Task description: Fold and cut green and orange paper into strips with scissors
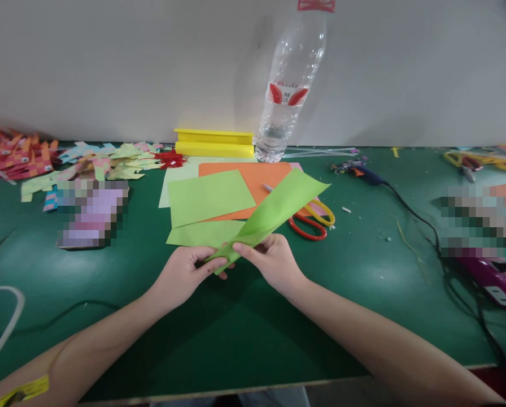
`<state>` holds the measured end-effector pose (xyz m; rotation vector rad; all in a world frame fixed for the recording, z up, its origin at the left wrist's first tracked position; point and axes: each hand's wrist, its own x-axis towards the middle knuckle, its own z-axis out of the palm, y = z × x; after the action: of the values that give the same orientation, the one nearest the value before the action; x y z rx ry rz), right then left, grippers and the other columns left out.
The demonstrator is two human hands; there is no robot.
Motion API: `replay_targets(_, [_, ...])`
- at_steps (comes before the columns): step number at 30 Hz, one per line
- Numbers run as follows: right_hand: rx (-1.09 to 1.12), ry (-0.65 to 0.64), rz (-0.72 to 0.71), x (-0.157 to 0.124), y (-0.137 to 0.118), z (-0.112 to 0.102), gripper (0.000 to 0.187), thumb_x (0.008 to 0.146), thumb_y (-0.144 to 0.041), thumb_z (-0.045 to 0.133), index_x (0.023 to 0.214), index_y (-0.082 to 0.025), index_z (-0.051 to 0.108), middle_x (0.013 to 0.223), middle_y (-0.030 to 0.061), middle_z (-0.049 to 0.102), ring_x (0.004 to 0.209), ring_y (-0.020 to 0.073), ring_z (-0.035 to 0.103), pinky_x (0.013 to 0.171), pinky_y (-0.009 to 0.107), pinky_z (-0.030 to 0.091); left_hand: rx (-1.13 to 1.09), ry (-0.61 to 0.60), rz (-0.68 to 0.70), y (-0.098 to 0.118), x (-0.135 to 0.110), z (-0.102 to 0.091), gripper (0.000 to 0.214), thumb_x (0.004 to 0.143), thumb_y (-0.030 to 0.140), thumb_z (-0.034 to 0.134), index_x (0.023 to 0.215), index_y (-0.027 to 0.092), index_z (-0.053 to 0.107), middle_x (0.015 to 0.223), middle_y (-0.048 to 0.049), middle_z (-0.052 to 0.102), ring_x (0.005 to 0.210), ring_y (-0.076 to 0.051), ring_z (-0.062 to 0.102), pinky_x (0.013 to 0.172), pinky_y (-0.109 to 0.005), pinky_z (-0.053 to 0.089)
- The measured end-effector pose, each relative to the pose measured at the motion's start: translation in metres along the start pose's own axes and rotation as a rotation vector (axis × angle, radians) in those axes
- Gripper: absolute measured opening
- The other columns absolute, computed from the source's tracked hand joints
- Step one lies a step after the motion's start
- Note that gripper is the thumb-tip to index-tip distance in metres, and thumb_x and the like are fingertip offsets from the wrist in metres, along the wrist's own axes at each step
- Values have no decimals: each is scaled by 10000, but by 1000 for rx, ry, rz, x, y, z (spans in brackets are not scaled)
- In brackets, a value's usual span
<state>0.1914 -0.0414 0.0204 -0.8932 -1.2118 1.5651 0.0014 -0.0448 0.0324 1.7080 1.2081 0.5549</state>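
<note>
A green sheet of paper point(274, 209), partly folded over lengthwise, slants up to the right above the table. My left hand point(189, 274) pinches its lower end between thumb and fingers. Just to the right, my right hand point(274, 260) grips the same sheet along its lower edge, thumb on top. Behind it lie more green paper point(206, 198) and an orange sheet point(227, 169). Scissors with red and yellow handles point(308, 232) rest on the papers, their blades partly hidden by the held sheet.
A clear plastic bottle point(287, 73) leans near the wall beside folded yellow paper point(214, 148). Paper strips point(117, 158) and a blurred phone point(94, 217) lie left. To the right are a corded tool point(365, 172), its cable and a purple device point(485, 277).
</note>
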Motion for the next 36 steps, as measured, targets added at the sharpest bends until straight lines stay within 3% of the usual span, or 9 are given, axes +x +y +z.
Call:
replay_targets(8, [-21, -7, -7, 1, 0, -1, 96, 755, -317, 710, 754, -221, 721, 750, 3, 726, 636, 153, 668, 649, 320, 574, -127, -35, -11, -3, 1, 1, 196, 853, 356, 612, 786, 206, 720, 765, 25, 744, 736, -151, 695, 689, -208, 494])
replay_targets(15, [-76, 97, -28, 1, -2, -3, 136, 730, -337, 730, 826, -240, 736, 880, 16, 758, 883, 202, 704, 817, 358, 563, -219, -57, -30, -5, 2, 1, 182, 827, 363, 644, 864, 201, 719, 804, 11, 749, 775, -167, 706, 743, -235, 522])
replay_targets(36, [-52, 197, 7, 3, -1, -3, 181, 691, -355, 762, 828, -239, 738, 912, 29, 761, 885, 226, 709, 837, 405, 578, -136, -70, -76, -5, 3, -2, 271, 864, 420, 585, 777, 209, 731, 881, -8, 754, 924, -200, 689, 860, -286, 493])
